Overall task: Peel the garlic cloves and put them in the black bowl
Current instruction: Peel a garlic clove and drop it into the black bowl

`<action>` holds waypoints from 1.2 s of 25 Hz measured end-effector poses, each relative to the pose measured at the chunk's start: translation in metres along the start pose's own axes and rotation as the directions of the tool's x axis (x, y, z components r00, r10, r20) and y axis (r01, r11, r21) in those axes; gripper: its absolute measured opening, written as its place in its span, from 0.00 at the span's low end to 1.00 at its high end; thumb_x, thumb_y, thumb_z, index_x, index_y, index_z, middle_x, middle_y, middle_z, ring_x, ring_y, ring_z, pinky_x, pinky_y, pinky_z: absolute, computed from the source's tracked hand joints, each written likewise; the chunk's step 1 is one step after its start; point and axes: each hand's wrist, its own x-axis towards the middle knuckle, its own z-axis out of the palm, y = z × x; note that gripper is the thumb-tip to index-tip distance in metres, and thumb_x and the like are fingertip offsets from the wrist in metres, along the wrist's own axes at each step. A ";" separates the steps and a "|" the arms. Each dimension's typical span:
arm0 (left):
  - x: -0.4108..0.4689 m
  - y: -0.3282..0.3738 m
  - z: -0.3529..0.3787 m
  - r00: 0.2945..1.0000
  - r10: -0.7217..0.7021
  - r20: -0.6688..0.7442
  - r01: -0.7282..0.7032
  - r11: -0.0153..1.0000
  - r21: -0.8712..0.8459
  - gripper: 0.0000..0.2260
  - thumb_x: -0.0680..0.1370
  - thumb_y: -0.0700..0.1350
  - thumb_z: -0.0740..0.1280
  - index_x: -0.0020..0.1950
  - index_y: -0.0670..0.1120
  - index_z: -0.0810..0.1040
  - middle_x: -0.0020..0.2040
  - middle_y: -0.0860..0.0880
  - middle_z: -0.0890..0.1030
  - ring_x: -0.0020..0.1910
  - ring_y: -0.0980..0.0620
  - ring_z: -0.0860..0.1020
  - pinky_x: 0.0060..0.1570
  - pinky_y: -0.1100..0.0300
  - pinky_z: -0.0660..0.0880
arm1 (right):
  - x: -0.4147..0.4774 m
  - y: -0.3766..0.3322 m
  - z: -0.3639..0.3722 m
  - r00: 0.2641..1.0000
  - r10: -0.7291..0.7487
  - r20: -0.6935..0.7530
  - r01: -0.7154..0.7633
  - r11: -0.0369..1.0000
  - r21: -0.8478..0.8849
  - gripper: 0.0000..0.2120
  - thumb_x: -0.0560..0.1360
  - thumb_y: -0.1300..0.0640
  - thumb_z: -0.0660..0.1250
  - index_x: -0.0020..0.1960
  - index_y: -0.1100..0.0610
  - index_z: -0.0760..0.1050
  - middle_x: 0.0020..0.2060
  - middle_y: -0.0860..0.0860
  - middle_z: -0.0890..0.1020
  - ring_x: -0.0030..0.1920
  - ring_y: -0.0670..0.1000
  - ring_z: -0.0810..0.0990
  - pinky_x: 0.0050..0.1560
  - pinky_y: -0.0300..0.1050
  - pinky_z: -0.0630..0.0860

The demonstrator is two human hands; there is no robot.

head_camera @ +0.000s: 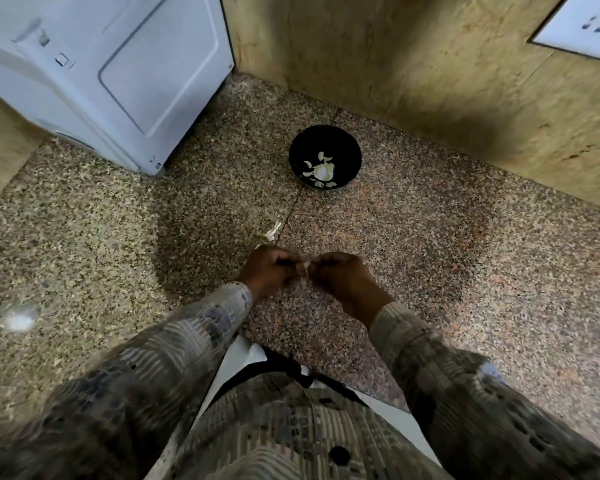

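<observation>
- A garlic clove (304, 268), blurred, is pinched between the left hand (267, 271) and right hand (343, 277), whose curled fingers (321, 261) clamp it above the desk (430, 237).
- Papery skins (273, 231) lie just beyond.
- Farther back, the black bowl (347, 150) holds peeled cloves (321, 170).

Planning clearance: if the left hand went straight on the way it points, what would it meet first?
Likely the right hand, since the left hand points toward it, with only the pale garlic clove pinched between them.
</observation>
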 end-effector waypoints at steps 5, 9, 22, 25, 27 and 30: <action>-0.045 0.022 0.028 0.990 -0.139 -0.013 0.112 0.844 -0.525 0.03 0.78 0.35 0.71 0.51 0.38 0.84 0.47 0.40 0.86 0.41 0.46 0.85 0.46 0.51 0.84 | -0.045 -0.007 -0.025 0.955 -0.294 0.042 0.297 0.951 -0.091 0.08 0.73 0.66 0.76 0.52 0.60 0.85 0.45 0.56 0.88 0.46 0.56 0.87 0.49 0.50 0.85; -0.074 0.042 0.045 0.994 -0.109 -0.010 0.079 0.781 -0.619 0.04 0.79 0.37 0.70 0.50 0.38 0.84 0.45 0.41 0.86 0.42 0.47 0.85 0.44 0.54 0.82 | -0.077 -0.012 -0.045 0.931 -0.360 0.061 0.359 0.933 0.030 0.06 0.73 0.65 0.76 0.50 0.61 0.85 0.44 0.59 0.88 0.49 0.61 0.87 0.54 0.56 0.85; -0.147 0.105 0.105 0.793 0.372 -0.483 -0.404 0.914 0.039 0.05 0.72 0.38 0.78 0.43 0.47 0.87 0.41 0.51 0.86 0.41 0.53 0.85 0.44 0.56 0.82 | -0.141 -0.026 -0.083 0.931 -0.264 0.254 0.100 0.850 0.517 0.06 0.80 0.66 0.67 0.53 0.60 0.82 0.42 0.52 0.85 0.47 0.51 0.85 0.51 0.44 0.82; -0.159 0.110 0.108 0.850 0.291 -0.440 -0.404 0.896 -0.187 0.05 0.72 0.36 0.77 0.46 0.44 0.87 0.43 0.46 0.87 0.44 0.46 0.86 0.48 0.49 0.82 | -0.154 -0.026 -0.092 0.903 -0.351 0.246 0.198 0.850 0.487 0.05 0.78 0.67 0.69 0.53 0.63 0.82 0.43 0.56 0.85 0.48 0.54 0.85 0.51 0.46 0.83; -0.170 0.115 0.112 0.857 0.274 -0.438 -0.428 0.850 -0.306 0.04 0.74 0.37 0.76 0.48 0.42 0.87 0.43 0.40 0.87 0.45 0.37 0.85 0.49 0.44 0.83 | -0.164 -0.030 -0.097 0.879 -0.431 0.205 0.307 0.839 0.448 0.07 0.77 0.70 0.70 0.54 0.66 0.82 0.44 0.60 0.86 0.45 0.55 0.86 0.48 0.46 0.84; -0.184 0.126 0.118 0.826 0.279 -0.489 -0.491 0.782 -0.383 0.04 0.76 0.38 0.74 0.50 0.41 0.86 0.42 0.38 0.86 0.40 0.38 0.84 0.46 0.46 0.83 | -0.173 -0.037 -0.100 0.824 -0.538 0.177 0.455 0.814 0.361 0.09 0.75 0.70 0.72 0.55 0.69 0.82 0.44 0.65 0.86 0.43 0.61 0.86 0.48 0.49 0.85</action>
